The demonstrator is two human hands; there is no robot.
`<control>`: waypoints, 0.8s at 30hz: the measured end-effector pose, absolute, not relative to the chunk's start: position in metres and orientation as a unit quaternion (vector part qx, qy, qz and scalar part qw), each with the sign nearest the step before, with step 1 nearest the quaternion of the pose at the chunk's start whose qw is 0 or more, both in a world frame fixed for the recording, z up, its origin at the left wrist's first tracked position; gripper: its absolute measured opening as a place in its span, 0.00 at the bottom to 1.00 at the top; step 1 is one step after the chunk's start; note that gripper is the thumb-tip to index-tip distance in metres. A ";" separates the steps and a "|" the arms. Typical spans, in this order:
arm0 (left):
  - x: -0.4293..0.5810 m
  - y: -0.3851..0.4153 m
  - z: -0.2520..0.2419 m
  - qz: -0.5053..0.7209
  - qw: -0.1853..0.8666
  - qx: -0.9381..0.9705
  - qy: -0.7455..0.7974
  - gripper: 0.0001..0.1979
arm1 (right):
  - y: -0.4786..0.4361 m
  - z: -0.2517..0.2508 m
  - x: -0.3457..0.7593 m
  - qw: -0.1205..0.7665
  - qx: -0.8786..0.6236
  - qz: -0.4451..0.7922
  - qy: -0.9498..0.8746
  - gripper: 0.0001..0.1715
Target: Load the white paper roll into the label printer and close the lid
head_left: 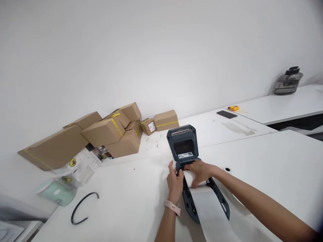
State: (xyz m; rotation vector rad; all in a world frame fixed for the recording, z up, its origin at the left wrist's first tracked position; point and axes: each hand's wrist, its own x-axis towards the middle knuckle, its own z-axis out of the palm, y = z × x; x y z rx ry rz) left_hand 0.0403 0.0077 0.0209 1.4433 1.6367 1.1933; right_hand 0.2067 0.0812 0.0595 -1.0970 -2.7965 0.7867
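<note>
A dark blue-grey label printer (182, 143) stands on the white table with its lid tipped back. Inside its body lies a white label paper roll (188, 178), and a wide strip of paper (210, 211) runs from it toward me over the front. My right hand (199, 171) is over the roll, fingers closed around it; some fingertips are hidden. At the left side of the printer, my left hand (175, 181) grips the edge of the body, thumb at the roll's end. A pink band circles the left wrist.
Cardboard boxes (103, 131) are piled at the back left. Nearer lie a mint-green container (59, 193) and a black curved cable (78, 205). A small white roll (227, 170) is right of the printer. Farther back are a black phone (226, 114) and yellow tape measure (233, 108).
</note>
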 end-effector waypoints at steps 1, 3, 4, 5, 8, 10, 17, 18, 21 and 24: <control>0.039 0.008 0.022 0.447 0.317 0.563 0.619 0.30 | 0.082 0.062 0.208 0.008 -0.352 0.266 -0.897 0.47; 0.037 0.007 0.022 0.438 0.308 0.578 0.616 0.30 | 0.083 0.067 0.212 -0.003 -0.345 0.300 -0.889 0.48; 0.037 0.007 0.022 0.436 0.303 0.580 0.618 0.30 | 0.084 0.069 0.214 -0.005 -0.342 0.318 -0.885 0.48; 0.037 0.007 0.021 0.436 0.298 0.579 0.621 0.30 | 0.085 0.071 0.217 -0.007 -0.339 0.336 -0.879 0.47; 0.039 0.005 0.020 0.443 0.295 0.564 0.632 0.30 | 0.087 0.078 0.227 0.009 -0.308 0.399 -0.864 0.44; 0.041 0.005 0.019 0.448 0.300 0.558 0.631 0.30 | 0.087 0.084 0.238 0.043 -0.255 0.461 -0.849 0.44; 0.045 0.005 0.018 0.464 0.309 0.537 0.633 0.30 | 0.087 0.094 0.313 0.253 -0.192 0.608 -0.728 0.54; 0.045 0.006 0.018 0.464 0.306 0.534 0.637 0.29 | 0.088 0.093 0.325 0.292 -0.210 0.603 -0.712 0.55; 0.046 0.006 0.018 0.469 0.299 0.528 0.642 0.29 | 0.096 0.088 0.350 0.392 -0.264 0.581 -0.662 0.55; 0.046 0.006 0.016 0.477 0.306 0.522 0.637 0.29 | 0.110 0.080 0.360 0.434 -0.313 0.570 -0.623 0.53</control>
